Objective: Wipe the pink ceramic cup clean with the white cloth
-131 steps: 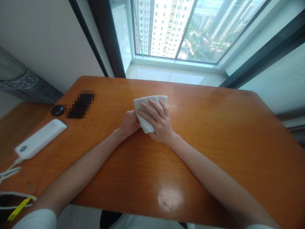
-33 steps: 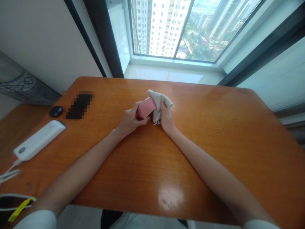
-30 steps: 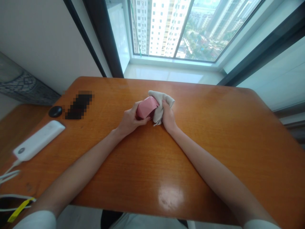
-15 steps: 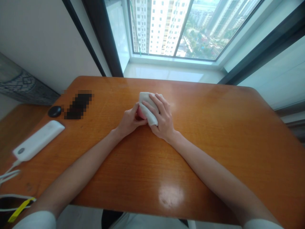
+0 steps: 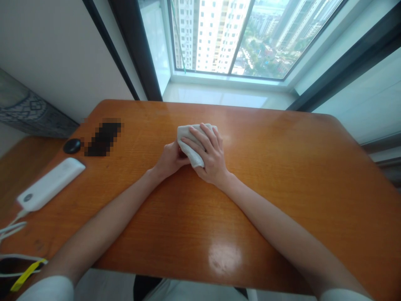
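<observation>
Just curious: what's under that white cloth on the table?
The right hand holds the white cloth over a pinkish object the left hand grips; only a sliver shows, the rest is covered.

Possibly a white power bank [image 5: 50,184]; black puck [image 5: 72,146].

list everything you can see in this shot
table: 1, orange-brown wood, fills the middle
cloth: 1, white, table centre, under the right hand
power bank: 1, white, table's left edge
disc: 1, black, round, beyond the power bank
pixelated patch: 1, dark, right of the disc
cables: a few, white, bottom left
tag: 1, yellow, bottom left corner
window: 1, dark frame, beyond the table
left hand: 1, bare, curled against the cloth's left side
right hand: 1, bare, fingers spread over the cloth, grip on it
</observation>
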Demonstrator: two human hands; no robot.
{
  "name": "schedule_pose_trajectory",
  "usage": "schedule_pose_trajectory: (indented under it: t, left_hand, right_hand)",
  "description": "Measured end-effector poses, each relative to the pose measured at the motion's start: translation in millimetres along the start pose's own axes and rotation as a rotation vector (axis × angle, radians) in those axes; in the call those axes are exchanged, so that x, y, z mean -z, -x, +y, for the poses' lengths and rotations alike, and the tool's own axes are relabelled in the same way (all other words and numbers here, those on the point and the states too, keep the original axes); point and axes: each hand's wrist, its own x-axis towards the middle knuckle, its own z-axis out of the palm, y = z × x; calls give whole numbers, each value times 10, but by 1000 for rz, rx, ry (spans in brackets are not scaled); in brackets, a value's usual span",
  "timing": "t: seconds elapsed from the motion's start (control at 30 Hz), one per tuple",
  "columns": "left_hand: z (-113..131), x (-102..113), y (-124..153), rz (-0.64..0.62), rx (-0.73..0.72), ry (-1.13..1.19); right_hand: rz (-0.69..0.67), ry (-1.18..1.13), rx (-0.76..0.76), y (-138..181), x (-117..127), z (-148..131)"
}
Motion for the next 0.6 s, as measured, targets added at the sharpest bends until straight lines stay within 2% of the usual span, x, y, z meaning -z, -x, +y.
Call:
schedule_pose_trajectory:
  t: [0.2, 0.43, 0.5, 0.6]
  left_hand:
    - [58, -25, -19, 35, 18, 39]
    - [162, -6, -29, 55, 14, -19]
    - [167, 4, -29, 50, 15, -23]
    - [169, 22, -25, 49, 30, -53]
  right_hand:
    - [100, -50, -56, -1, -8, 29]
    - [200, -225, -227, -61, -27, 70]
    - [242, -332, -325, -78, -60, 101]
    - [301, -530, -596, -80, -134, 199]
